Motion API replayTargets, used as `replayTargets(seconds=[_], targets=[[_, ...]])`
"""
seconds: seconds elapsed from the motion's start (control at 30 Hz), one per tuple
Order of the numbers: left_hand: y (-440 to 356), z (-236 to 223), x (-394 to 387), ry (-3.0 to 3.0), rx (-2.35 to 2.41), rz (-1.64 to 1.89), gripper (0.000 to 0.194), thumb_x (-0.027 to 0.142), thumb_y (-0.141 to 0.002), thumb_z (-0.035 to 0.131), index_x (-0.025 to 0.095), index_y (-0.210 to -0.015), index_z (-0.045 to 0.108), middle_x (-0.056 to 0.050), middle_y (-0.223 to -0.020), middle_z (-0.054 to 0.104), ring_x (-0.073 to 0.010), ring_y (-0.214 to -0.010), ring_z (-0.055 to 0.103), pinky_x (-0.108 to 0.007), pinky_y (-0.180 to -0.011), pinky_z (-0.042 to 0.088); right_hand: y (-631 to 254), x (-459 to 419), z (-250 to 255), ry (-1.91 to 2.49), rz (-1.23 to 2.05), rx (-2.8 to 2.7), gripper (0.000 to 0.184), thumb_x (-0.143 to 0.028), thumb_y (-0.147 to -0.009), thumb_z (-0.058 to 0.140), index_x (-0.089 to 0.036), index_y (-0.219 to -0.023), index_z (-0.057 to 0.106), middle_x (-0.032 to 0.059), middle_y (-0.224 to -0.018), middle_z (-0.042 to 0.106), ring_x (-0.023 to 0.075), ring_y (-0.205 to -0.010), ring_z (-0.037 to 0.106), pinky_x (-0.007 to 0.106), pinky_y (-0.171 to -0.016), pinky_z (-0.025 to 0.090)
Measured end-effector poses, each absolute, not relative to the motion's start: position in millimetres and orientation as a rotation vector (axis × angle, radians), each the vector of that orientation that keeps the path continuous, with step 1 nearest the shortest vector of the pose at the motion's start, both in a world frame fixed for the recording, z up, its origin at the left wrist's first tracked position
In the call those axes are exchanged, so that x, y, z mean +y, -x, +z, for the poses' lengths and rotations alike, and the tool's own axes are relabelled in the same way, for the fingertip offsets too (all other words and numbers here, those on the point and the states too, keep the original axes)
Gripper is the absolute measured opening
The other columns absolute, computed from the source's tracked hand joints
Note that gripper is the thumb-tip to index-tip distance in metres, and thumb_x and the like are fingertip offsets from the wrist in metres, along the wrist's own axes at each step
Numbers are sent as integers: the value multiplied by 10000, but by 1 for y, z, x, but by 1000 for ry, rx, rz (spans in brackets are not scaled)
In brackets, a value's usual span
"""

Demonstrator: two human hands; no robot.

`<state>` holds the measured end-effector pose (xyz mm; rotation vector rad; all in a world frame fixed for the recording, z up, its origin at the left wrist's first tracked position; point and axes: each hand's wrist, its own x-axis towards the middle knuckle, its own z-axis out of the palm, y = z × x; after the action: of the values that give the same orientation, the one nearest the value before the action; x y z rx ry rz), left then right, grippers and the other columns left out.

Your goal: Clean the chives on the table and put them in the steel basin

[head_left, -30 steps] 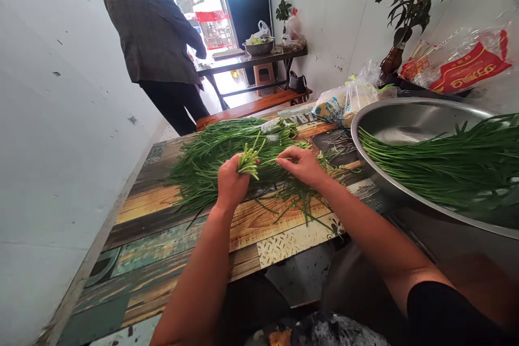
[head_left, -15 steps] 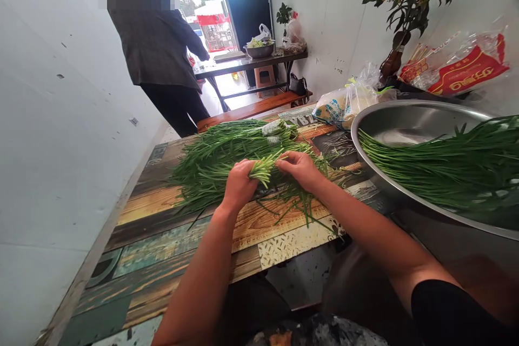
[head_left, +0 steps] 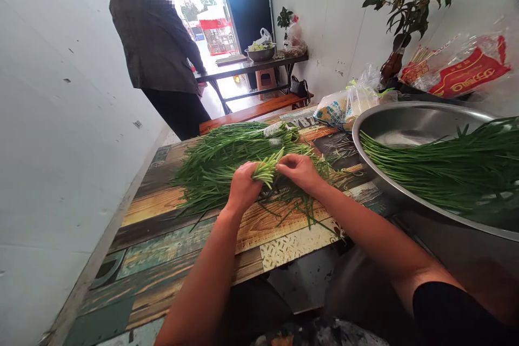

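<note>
My left hand [head_left: 244, 188] is wrapped round a bunch of garlic chives [head_left: 265, 169], whose pale cut ends stick out to the right. Close by, my right hand [head_left: 299, 171] pinches at the tips of those ends with thumb and forefinger; whether a stem is between them is too small to make out. Behind both hands lies a heap of green chives [head_left: 219, 146] on the table, part of it tied with a pale band [head_left: 273, 130]. Loose trimmings [head_left: 304, 208] are scattered under and beside my right hand.
A large steel basin [head_left: 367, 165] with long chives in it stands at the right. Behind it are a plastic bag [head_left: 344, 105], a potted plant [head_left: 399, 38] and red packaging [head_left: 470, 78]. A person in a dark jacket [head_left: 156, 38] stands by the far table [head_left: 243, 67].
My left hand has moved right with the bunch, bringing its ends up to my right fingers. My right hand has barely shifted. The person at the back has turned slightly.
</note>
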<state>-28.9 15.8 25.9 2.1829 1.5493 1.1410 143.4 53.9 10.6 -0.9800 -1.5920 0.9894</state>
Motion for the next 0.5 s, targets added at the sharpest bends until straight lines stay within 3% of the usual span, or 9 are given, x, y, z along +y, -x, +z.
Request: replayTargets(seconds=[0.27,0.37,0.5], targets=[[31,24,18,-2191,1563,1095,166,69,-712,512,173,-685,638,3,-684,637,-134,-661,553,-233,-635,395,-158,67,15,1093,922,-1328,237,-392,-653,652,-157,-654,627,-15,-596,582,103,-552,483,246,-551,394],[32,24,18,-2188,1573,1091,161,66,-702,515,172,-681,636,5,-669,625,-131,-648,547,-230,-621,388,-169,74,17,1164,890,-1232,285,-446,-689,617,-174,-619,573,-41,-525,489,93,-491,409,254,-517,361],[30,24,18,-2190,1571,1061,180,79,-718,516,180,-736,664,-9,-746,669,-138,-699,572,-235,-660,412,-184,75,19,1335,494,-1485,386,-473,-771,554,-205,-510,458,-17,-515,417,130,-535,419,297,-586,377]])
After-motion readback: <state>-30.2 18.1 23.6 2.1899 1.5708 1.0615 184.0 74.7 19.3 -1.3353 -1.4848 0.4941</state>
